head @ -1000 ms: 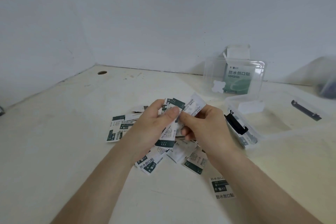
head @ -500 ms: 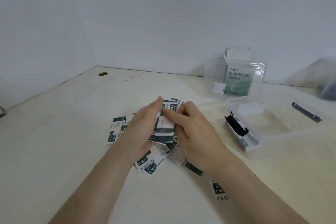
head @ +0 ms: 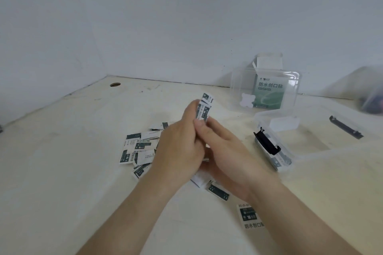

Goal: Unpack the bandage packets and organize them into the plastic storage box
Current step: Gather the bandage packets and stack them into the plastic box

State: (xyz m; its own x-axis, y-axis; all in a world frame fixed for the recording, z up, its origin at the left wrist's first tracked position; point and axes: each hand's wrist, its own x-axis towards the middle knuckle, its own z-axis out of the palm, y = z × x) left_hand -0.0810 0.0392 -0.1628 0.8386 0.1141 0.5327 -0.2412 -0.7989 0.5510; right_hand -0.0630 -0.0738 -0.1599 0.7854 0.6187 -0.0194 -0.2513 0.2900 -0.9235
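Observation:
A small stack of white-and-green bandage packets stands upright between my hands, above the table's middle. My left hand grips the stack from the left, and my right hand pinches its lower edge with thumb and fingers. Several loose packets lie scattered on the table to the left of and under my hands; one more loose packet lies near my right forearm. The clear plastic storage box sits open to the right, with a few packets inside at its near left corner beside a black latch.
The box's clear lid leans against the back wall, with the opened green bandage carton behind it. A second black latch is on the box's far side. A dark blurred object is at the right edge. A round hole marks the table's back left.
Both hands have lifted the gathered packets off the table and turned them upright into a stack; my right hand shifted from on top of them to their lower edge.

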